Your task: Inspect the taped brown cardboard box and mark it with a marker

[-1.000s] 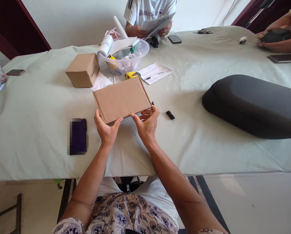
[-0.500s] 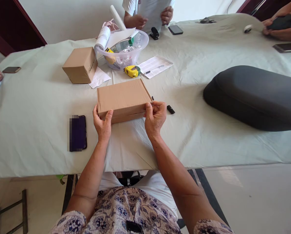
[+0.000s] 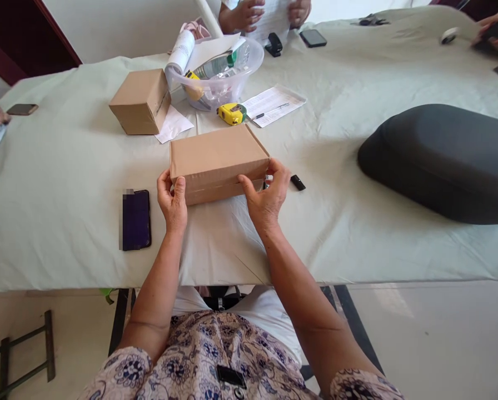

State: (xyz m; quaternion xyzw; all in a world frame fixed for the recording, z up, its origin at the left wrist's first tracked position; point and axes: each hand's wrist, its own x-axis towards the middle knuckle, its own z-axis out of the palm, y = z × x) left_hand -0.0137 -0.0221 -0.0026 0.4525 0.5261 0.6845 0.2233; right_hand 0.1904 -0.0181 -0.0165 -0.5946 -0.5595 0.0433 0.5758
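The left hand (image 3: pixel 173 203) is gripping the left end of a flat, brown cardboard box (image 3: pixel 219 153), with its thumb on the front side, and the right hand (image 3: pixel 268 200) holds the right front corner, thumb on the front and fingers at the end. This box lies between both hands and is closed, so its content is hidden; whether it rests fully on the cloth, I cannot tell. A small white and dark object (image 3: pixel 268 179) shows inside the curve of the right hand, too small to identify. Beyond the left hand is a second, taller brown cardboard box (image 3: pixel 134 97), also closed. Farther beyond the hands stands a translucent plastic bowl (image 3: pixel 255 62); in it are a clear bottle with green cap (image 3: pixel 215 65), a yellow and black object (image 3: pixel 194 83), a white paper roll (image 3: pixel 181 51) and white paper (image 3: pixel 205 55). Just outside this bowl, a yellow tape measure (image 3: pixel 232 113) lies beside a printed sheet (image 3: pixel 276 103) with a pen (image 3: pixel 269 111) on it.
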